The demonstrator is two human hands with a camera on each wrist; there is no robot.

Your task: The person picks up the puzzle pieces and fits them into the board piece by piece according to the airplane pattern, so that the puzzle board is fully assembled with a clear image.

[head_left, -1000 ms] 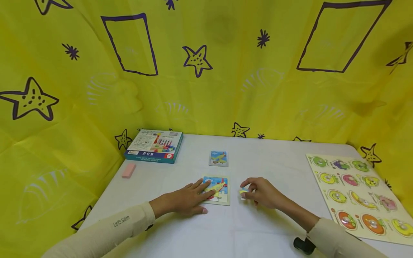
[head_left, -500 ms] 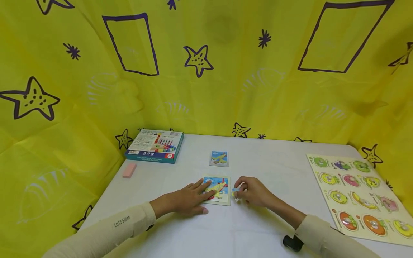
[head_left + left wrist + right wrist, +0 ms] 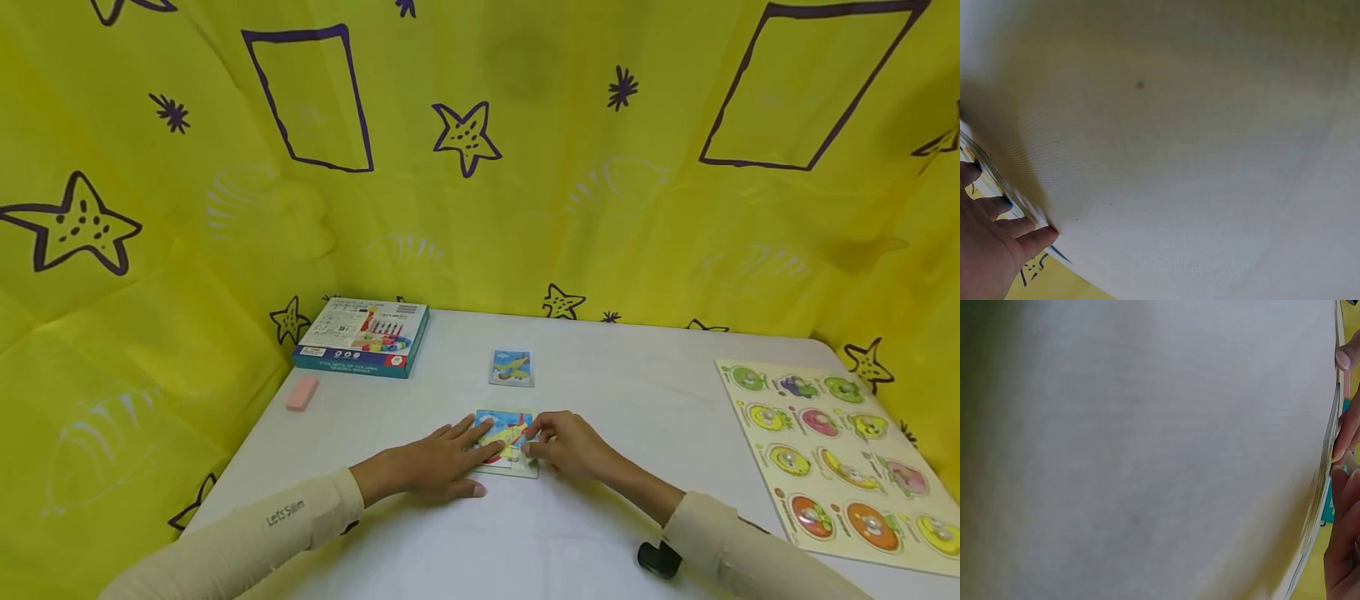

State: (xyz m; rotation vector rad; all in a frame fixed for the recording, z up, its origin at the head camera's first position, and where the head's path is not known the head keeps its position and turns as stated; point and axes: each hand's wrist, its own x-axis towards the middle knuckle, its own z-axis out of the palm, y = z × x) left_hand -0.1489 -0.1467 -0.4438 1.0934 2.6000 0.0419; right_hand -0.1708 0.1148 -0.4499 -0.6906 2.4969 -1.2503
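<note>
A small jigsaw puzzle (image 3: 505, 417) with a yellow and red aeroplane on a blue sky lies in a pale tray at the middle of the table. My left hand (image 3: 442, 465) rests on its left side, fingers straight and spread over the picture. At the tray's right side my right hand (image 3: 572, 447) pinches a puzzle piece (image 3: 1349, 462) between thumb and index finger, low over the lower right part. Fingers mostly hide the piece in the head view. Behind the tray lies a smaller aeroplane picture (image 3: 512, 368).
A boxed toy set (image 3: 362, 337) stands at the back left, with a pink block (image 3: 302, 393) in front of it. On the right lies a fruit peg board (image 3: 840, 458). A yellow curtain (image 3: 480, 225) surrounds the white table (image 3: 630, 375).
My right hand has moved left with the puzzle piece, from the bare table beside the tray to over the tray's right side. The left hand has stayed on the puzzle.
</note>
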